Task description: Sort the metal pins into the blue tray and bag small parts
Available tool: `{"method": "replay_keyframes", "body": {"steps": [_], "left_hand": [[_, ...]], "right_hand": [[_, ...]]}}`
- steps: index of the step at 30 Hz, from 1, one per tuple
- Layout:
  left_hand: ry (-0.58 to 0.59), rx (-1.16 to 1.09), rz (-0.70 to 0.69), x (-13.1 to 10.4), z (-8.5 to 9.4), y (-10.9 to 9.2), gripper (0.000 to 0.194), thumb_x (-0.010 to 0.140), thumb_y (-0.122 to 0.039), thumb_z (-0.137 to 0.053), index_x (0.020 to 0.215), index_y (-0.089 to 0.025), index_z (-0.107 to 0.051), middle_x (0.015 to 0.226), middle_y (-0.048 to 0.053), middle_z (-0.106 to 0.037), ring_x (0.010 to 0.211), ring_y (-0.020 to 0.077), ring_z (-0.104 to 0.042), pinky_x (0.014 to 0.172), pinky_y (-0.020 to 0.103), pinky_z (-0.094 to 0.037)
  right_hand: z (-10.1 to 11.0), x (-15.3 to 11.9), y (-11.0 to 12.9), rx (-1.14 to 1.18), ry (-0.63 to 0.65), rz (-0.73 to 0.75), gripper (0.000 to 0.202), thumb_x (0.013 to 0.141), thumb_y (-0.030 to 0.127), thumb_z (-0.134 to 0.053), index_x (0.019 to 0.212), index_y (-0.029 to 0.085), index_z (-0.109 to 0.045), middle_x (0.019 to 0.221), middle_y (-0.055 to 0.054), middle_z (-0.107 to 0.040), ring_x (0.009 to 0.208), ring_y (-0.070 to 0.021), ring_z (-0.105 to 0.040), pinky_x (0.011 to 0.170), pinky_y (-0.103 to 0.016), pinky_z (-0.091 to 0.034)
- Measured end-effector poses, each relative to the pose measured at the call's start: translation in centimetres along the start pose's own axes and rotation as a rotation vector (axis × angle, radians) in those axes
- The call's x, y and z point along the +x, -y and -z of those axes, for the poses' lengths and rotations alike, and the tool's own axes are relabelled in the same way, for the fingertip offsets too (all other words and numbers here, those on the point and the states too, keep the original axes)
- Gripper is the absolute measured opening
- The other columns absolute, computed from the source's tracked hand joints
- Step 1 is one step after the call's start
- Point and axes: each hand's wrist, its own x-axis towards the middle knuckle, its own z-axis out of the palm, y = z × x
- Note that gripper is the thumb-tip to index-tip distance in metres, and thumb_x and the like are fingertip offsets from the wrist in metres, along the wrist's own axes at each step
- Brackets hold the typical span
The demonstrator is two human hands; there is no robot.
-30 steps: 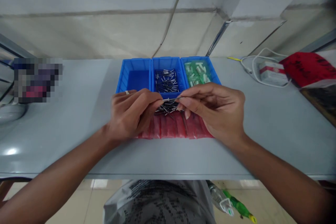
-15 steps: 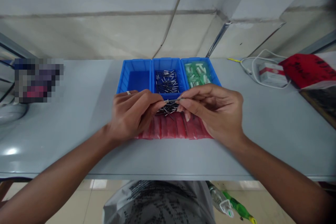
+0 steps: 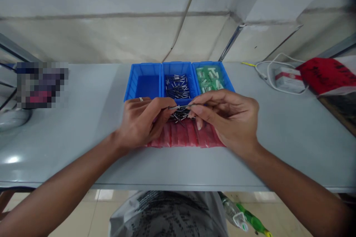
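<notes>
Between my hands is a thin, dark and silvery rod (image 3: 180, 106), held roughly level; its exact kind is too small to make out. My left hand (image 3: 143, 121) is closed, thumb and forefinger pinching its left end. The fingertips of my right hand (image 3: 232, 118) pinch its other end. Below lies a loose pile of similar rods (image 3: 182, 115), partly hidden by my fingers. Red plastic packets (image 3: 182, 135) sit in a row at the near side of that pile. Just behind my hands, the middle blue bin (image 3: 176, 68) holds many dark rods with silver ends (image 3: 178, 87).
The left blue bin (image 3: 146, 69) shows its bare floor. In the right blue bin (image 3: 228, 81) are green bags with white pieces (image 3: 210, 76). A white box (image 3: 289, 79), cable and red bag (image 3: 328, 76) lie at right. Bottles (image 3: 253, 219) are on the floor.
My left hand has shifted slightly right, and more of the rod shows near its fingertips. My right hand has barely moved, still pinching the rod.
</notes>
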Motion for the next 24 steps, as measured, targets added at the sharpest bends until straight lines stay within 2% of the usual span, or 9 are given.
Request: {"method": "replay_keyframes", "body": {"steps": [4,10,14,16,18,21,23,24], "left_hand": [[0.027,0.002,-0.008,-0.1,0.0,0.1,0.009,0.098,-0.016,-0.056,0.1,-0.02,-0.064,0.066,-0.006,-0.067,0.052,0.0069,-0.059,0.055,0.021,-0.043],[-0.008,0.013,-0.003,0.0,-0.1,-0.1,0.015,0.092,-0.023,-0.07,0.105,-0.017,-0.064,0.066,-0.005,-0.068,0.051,0.0071,-0.058,0.054,0.021,-0.043],[0.036,-0.024,-0.041,0.2,0.1,0.1,0.006,0.097,-0.023,-0.064,0.099,-0.017,-0.065,0.07,-0.004,-0.069,0.055,0.007,-0.059,0.057,0.022,-0.042],[0.059,-0.045,-0.048,0.3,0.2,0.1,0.012,0.1,-0.025,-0.061,0.094,-0.015,-0.066,0.069,-0.002,-0.069,0.056,0.0073,-0.06,0.057,0.023,-0.042],[0.063,-0.058,-0.021,0.3,0.3,0.0,0.02,0.102,-0.028,-0.056,0.092,-0.015,-0.067,0.069,-0.001,-0.069,0.056,0.0076,-0.06,0.057,0.024,-0.041],[0.016,-0.067,0.093,0.3,0.5,-0.3,0.023,0.104,-0.029,-0.052,0.095,-0.015,-0.068,0.068,-0.002,-0.068,0.056,0.0071,-0.06,0.057,0.023,-0.042],[-0.02,-0.059,0.165,0.3,0.6,-0.5,0.022,0.103,-0.027,-0.051,0.096,-0.016,-0.069,0.066,-0.003,-0.067,0.054,0.006,-0.058,0.055,0.022,-0.041],[-0.029,-0.052,0.182,0.3,0.6,-0.5,0.022,0.103,-0.025,-0.051,0.095,-0.016,-0.069,0.065,-0.003,-0.066,0.053,0.0056,-0.057,0.055,0.022,-0.04]], "right_hand": [[-0.2,-0.1,0.1,-0.055,-0.021,-0.004,0.014,0.083,0.013,-0.08,0.093,0.023,-0.078,0.083,0.001,-0.077,0.055,-0.0096,-0.068,0.047,-0.023,-0.06],[-0.2,-0.1,0.0,-0.086,-0.036,0.015,0.015,0.083,0.013,-0.08,0.092,0.024,-0.078,0.084,0.001,-0.077,0.053,-0.0092,-0.066,0.047,-0.024,-0.061],[-0.2,-0.2,0.0,-0.097,-0.032,0.009,0.015,0.083,0.013,-0.08,0.093,0.025,-0.078,0.085,0.002,-0.077,0.055,-0.0084,-0.066,0.049,-0.023,-0.06],[-0.2,-0.3,0.1,-0.098,-0.023,-0.006,0.015,0.084,0.015,-0.08,0.094,0.025,-0.078,0.086,0.002,-0.077,0.055,-0.0087,-0.066,0.049,-0.024,-0.06],[-0.2,-0.2,0.1,-0.096,-0.013,-0.028,0.013,0.084,0.017,-0.08,0.093,0.025,-0.078,0.084,0.002,-0.077,0.053,-0.0089,-0.066,0.048,-0.025,-0.058],[-0.1,0.0,-0.4,-0.1,-0.038,-0.058,0.01,0.084,0.018,-0.081,0.091,0.023,-0.078,0.079,0.001,-0.077,0.056,-0.01,-0.068,0.05,-0.024,-0.058],[-0.1,0.3,-0.8,-0.079,-0.066,-0.066,0.009,0.086,0.017,-0.079,0.093,0.023,-0.078,0.082,0.0,-0.078,0.067,-0.0129,-0.074,0.057,-0.024,-0.062],[-0.1,0.4,-0.9,-0.053,-0.07,-0.065,0.012,0.087,0.016,-0.077,0.097,0.024,-0.078,0.09,-0.001,-0.08,0.077,-0.015,-0.077,0.062,-0.025,-0.064]]}}
